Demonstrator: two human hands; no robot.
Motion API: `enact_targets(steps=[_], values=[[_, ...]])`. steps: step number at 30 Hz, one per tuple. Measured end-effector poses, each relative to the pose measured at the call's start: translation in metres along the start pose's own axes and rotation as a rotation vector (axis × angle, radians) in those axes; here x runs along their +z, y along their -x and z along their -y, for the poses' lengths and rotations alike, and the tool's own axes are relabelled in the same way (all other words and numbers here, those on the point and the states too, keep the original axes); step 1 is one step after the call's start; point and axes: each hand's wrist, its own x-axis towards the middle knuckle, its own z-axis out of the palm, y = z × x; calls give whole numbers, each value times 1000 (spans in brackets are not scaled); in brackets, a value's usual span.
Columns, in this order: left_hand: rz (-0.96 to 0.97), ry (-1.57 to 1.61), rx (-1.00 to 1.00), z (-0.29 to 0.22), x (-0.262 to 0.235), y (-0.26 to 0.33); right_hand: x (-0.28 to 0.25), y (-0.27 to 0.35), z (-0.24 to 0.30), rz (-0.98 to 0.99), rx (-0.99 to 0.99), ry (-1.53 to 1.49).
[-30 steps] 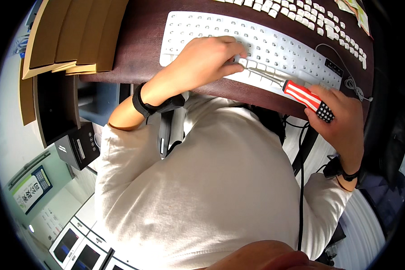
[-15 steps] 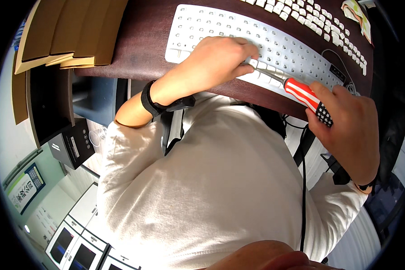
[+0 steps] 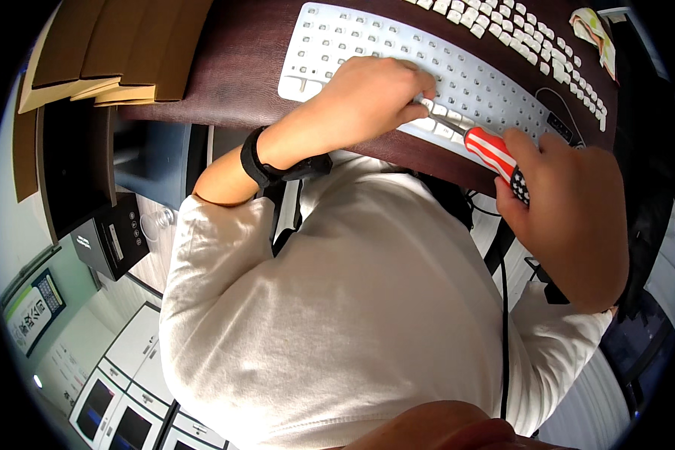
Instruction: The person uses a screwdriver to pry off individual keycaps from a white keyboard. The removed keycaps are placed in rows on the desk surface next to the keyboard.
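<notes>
A white keyboard (image 3: 457, 71) lies along the desk's near edge, most of its switches bare, with white keycaps (image 3: 446, 127) on part of its near row. My right hand (image 3: 566, 210) is wrapped round the handle of a screwdriver (image 3: 489, 148) with red and white stripes and a starred dark end. Its metal shaft points left, the tip low against the near row of keycaps. Over the keyboard, my left hand (image 3: 375, 97) has its fingers curled, thumb and forefinger close together beside the tip. Whatever they pinch is hidden.
Loose white keycaps (image 3: 521, 34) are laid out in rows on the dark desk (image 3: 236, 64) beyond the keyboard. A cable (image 3: 566, 97) curls near its right end. Brown cardboard boxes (image 3: 139, 49) stand at the left, and a crumpled cloth (image 3: 594, 37) lies far right.
My right hand and the screwdriver have shifted slightly left, and the hand covers more of the handle's starred end. My left hand stays at nearly the same spot on the keyboard.
</notes>
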Motion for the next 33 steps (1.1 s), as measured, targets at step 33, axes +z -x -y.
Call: enact_targets(steps=[33], values=[[35, -239, 176, -19, -33, -74, 163, 90, -62, -495, 327, -749]])
